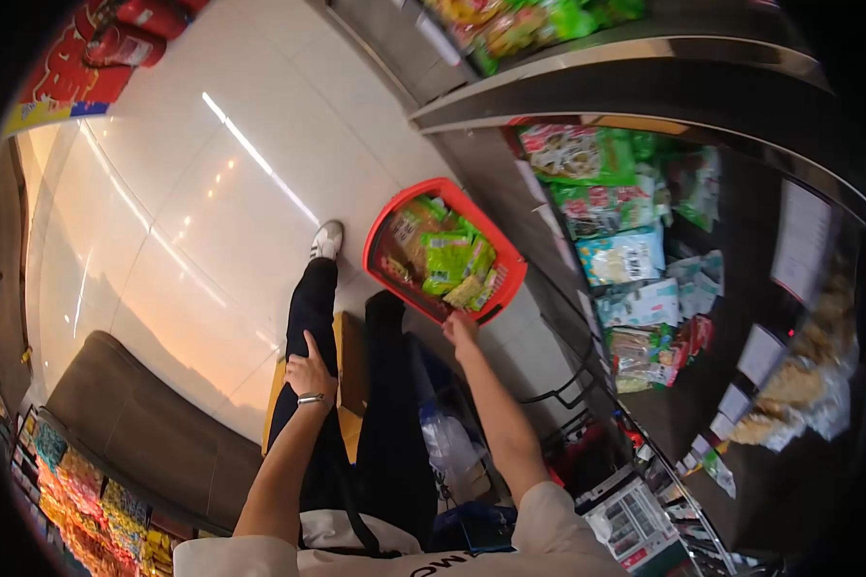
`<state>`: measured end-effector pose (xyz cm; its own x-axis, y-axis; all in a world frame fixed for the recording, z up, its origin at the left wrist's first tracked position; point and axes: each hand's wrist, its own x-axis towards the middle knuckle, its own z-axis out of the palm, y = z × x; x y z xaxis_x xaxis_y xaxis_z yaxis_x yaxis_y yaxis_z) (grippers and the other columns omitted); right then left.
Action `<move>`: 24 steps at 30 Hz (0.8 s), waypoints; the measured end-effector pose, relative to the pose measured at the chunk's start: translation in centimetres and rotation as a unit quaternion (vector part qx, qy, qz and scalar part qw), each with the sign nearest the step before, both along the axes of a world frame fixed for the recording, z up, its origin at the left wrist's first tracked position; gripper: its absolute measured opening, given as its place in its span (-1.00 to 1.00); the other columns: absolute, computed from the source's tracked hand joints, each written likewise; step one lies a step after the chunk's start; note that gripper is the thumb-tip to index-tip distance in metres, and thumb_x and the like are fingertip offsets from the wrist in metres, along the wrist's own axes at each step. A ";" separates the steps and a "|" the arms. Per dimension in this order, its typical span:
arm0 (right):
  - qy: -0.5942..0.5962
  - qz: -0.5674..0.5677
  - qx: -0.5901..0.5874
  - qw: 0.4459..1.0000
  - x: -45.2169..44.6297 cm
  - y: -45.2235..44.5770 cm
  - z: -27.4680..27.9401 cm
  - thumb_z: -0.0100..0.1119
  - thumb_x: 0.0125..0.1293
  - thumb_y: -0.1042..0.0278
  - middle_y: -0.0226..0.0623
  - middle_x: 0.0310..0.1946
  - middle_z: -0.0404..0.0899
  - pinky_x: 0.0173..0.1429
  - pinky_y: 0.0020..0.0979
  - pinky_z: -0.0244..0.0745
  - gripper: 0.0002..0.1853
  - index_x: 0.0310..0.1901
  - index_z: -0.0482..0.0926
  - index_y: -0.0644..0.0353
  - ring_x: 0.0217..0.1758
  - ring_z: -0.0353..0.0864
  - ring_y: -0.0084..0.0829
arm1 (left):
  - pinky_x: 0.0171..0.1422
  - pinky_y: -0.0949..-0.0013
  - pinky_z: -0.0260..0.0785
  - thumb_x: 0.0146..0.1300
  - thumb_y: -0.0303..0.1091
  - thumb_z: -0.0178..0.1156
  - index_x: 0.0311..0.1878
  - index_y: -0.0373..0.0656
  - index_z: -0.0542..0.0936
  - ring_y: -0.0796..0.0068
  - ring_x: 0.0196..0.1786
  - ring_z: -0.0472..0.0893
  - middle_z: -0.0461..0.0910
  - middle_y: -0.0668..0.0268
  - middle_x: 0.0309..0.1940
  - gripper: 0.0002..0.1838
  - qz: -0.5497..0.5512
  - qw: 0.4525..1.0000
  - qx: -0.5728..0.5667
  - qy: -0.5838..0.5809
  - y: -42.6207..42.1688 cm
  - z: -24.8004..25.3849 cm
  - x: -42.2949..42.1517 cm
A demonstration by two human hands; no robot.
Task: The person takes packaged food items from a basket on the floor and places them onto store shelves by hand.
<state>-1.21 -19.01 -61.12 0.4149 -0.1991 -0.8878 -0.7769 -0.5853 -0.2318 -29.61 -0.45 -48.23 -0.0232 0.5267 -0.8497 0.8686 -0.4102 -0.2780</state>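
Observation:
A red basket [499, 231] with green and clear snack packets [447, 260] in it stands on the floor, in front of my legs. My right hand [460, 327] is closed on the near rim of the basket. My left hand [310, 371] rests on my dark-trousered leg, fingers apart, holding nothing, with a band on the wrist.
Shelves with bagged snacks [621, 255] rise on the right. A dark rounded counter [164, 433] and hanging colourful packets [87, 505] are at the lower left. Red fire extinguishers [125, 45] stand at the upper left. A wire rack [678, 510] is at the lower right.

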 end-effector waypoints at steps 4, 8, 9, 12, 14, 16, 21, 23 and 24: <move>-0.137 0.236 -0.059 0.960 3.2 1.5 -6.3 0.44 0.19 0.27 -0.15 -0.09 0.66 0.07 -0.28 0.62 -0.58 0.04 0.58 0.22 -0.02 0.69 -0.26 | -0.01 0.06 0.55 -0.06 0.08 0.59 0.64 0.03 0.11 0.02 -0.05 0.64 0.52 0.01 -0.13 0.22 0.062 0.996 0.022 -0.064 0.1 -2.2 -0.3; -0.098 0.128 -0.093 0.983 4.6 -1.2 -16.3 0.51 0.06 0.34 -0.08 0.45 0.34 0.46 -0.27 0.39 -0.01 0.51 0.16 0.31 0.41 0.46 -0.20 | 0.03 0.01 0.52 -0.04 -0.06 0.60 0.58 -0.07 0.18 -0.06 -0.05 0.61 0.50 -0.06 -0.10 0.14 0.103 0.990 -0.013 -0.100 3.0 -1.6 0.6; -0.106 0.142 -0.160 0.971 4.7 -0.6 -16.4 0.46 0.03 0.39 -0.02 0.35 0.42 0.37 -0.27 0.51 -0.10 0.41 0.22 0.35 0.28 0.56 -0.18 | 0.03 0.00 0.52 -0.06 -0.08 0.60 0.58 -0.07 0.18 -0.07 -0.05 0.61 0.49 -0.06 -0.07 0.15 0.092 0.989 -0.014 -0.113 2.9 -1.9 0.4; -0.184 0.171 -0.288 0.924 5.3 -2.8 -17.9 0.27 0.04 0.43 0.15 0.14 0.55 0.17 -0.02 0.68 -0.28 0.28 0.24 0.34 0.15 0.67 0.05 | 0.03 0.01 0.56 -0.01 -0.13 0.53 0.57 -0.11 0.18 -0.13 0.02 0.61 0.47 -0.17 0.04 0.08 0.067 0.987 -0.017 -0.143 3.6 -2.2 0.1; -0.198 0.155 -0.336 0.908 5.7 -1.5 -15.4 0.23 0.09 0.38 0.06 0.10 0.63 0.15 -0.07 0.69 -0.37 0.25 0.40 0.33 0.13 0.70 -0.02 | 0.04 0.04 0.58 0.03 -0.12 0.49 0.56 -0.13 0.20 -0.14 0.05 0.61 0.46 -0.22 0.09 0.03 0.080 0.987 -0.027 -0.137 4.2 -2.6 0.3; -0.246 0.038 -0.218 0.944 5.0 -4.7 -15.1 0.21 0.13 0.38 -0.09 0.07 0.69 0.09 -0.14 0.70 -0.50 0.16 0.57 0.27 0.05 0.73 -0.13 | 0.03 0.06 0.58 0.06 -0.12 0.46 0.54 -0.14 0.22 -0.14 0.04 0.61 0.46 -0.22 0.08 -0.01 0.059 0.987 -0.011 -0.148 4.0 -2.7 0.3; -0.174 -0.220 -0.020 0.960 0.1 -1.7 -2.6 0.31 0.18 0.55 -0.24 0.07 0.66 0.09 -0.20 0.69 -0.42 0.28 0.50 0.15 0.02 0.72 -0.24 | -0.03 0.06 0.59 0.01 -0.01 0.51 0.49 -0.15 0.27 -0.08 0.03 0.61 0.47 -0.04 0.00 0.01 0.000 0.985 0.037 -0.168 2.9 -2.5 0.7; -0.145 -0.224 0.066 0.962 -1.7 1.1 5.3 0.37 0.14 0.56 -0.21 0.06 0.68 0.08 -0.22 0.68 -0.43 0.25 0.53 0.22 0.03 0.72 -0.24 | 0.02 -0.03 0.57 0.16 0.01 0.37 0.45 -0.16 0.36 -0.15 0.03 0.61 0.49 -0.12 0.04 -0.17 -0.061 0.978 0.066 -0.186 1.6 -2.4 0.4; -0.136 -0.217 0.126 0.958 -2.7 2.0 8.2 0.42 0.13 0.53 -0.19 0.04 0.70 0.07 -0.23 0.67 -0.45 0.21 0.57 0.28 0.01 0.73 -0.26 | 0.03 -0.05 0.56 0.23 0.00 0.29 0.39 -0.17 0.44 -0.18 0.05 0.61 0.50 -0.17 0.07 -0.28 -0.090 0.970 0.093 -0.204 1.4 -2.3 0.4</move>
